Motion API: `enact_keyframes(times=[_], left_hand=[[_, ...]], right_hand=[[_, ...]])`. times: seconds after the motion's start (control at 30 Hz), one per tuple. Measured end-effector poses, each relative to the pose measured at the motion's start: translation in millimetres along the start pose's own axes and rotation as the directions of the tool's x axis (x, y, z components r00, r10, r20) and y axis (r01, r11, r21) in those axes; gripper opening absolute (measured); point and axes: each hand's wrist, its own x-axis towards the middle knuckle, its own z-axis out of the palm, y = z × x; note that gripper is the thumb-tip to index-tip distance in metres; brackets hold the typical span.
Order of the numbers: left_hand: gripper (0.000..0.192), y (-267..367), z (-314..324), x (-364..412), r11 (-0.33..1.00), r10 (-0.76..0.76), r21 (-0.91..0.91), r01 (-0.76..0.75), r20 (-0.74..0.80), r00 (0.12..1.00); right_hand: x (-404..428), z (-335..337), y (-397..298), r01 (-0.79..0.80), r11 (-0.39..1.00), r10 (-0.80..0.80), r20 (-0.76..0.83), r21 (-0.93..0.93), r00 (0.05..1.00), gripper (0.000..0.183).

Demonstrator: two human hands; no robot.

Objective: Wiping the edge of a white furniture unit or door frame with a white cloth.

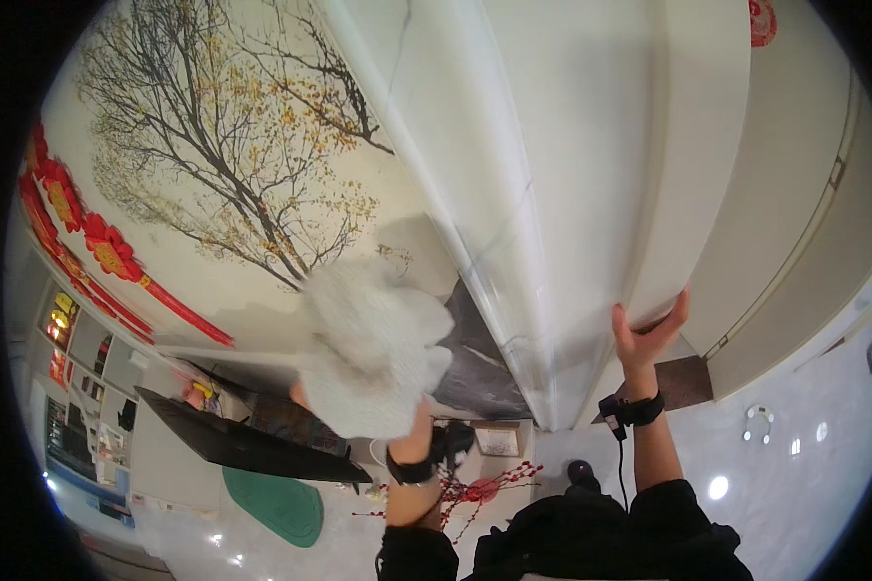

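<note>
A white cloth point(374, 356) is bunched in my left hand point(421, 424), in front of a wall printed with a bare-branched tree point(251, 189). Most of that hand is hidden by the cloth, which is blurred; whether it touches the wall I cannot tell. Beside it runs a glossy, grey-veined white trim point(472, 218). My right hand point(647, 338) straddles the lower part of a white upright panel point(687, 145), thumb on one side and fingers on the other. Both wrists wear black straps, with a cable hanging at the right one.
Under the cloth stand a dark television point(240, 443) and a vase arrangement of red-berry branches point(479, 490). Red hanging ornaments point(109, 247) decorate the wall at left. A green mat point(280, 508) lies on the glossy floor point(727, 450). Shelves point(94, 363) stand far left.
</note>
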Motion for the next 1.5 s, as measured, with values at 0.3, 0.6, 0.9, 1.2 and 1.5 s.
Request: enact_keyframes(times=[0.3,0.6,0.9,1.2,1.5], left_hand=[[0.050,19.1,81.8,4.6,0.872,0.480,-0.044,-0.488,-0.118,0.869],[0.052,-113.5,2.4,-142.4,0.927,-0.139,0.361,-0.097,0.575,0.806],[0.059,-102.2,-25.0,-129.2,0.967,-0.254,0.100,0.233,0.409,0.877],[0.064,20.7,22.6,36.1,0.953,0.250,0.172,-0.250,0.025,0.968],[0.060,35.6,79.0,12.5,0.901,0.413,-0.112,-0.420,-0.076,0.907]], right_hand=[[-7.1,-3.8,8.4,0.002,0.999,-0.001,-0.009,0.049,1.000,0.088],[-9.4,-2.6,5.5,-0.020,0.999,0.020,-0.013,-0.038,1.000,0.087],[-11.8,-6.6,1.9,-0.072,0.997,0.072,0.027,-0.015,0.997,0.088],[-1.7,2.0,-1.8,0.001,0.998,-0.001,0.009,-0.059,1.000,0.089],[-9.8,-5.5,8.3,-0.019,1.000,0.019,-0.019,-0.012,1.000,0.090]])
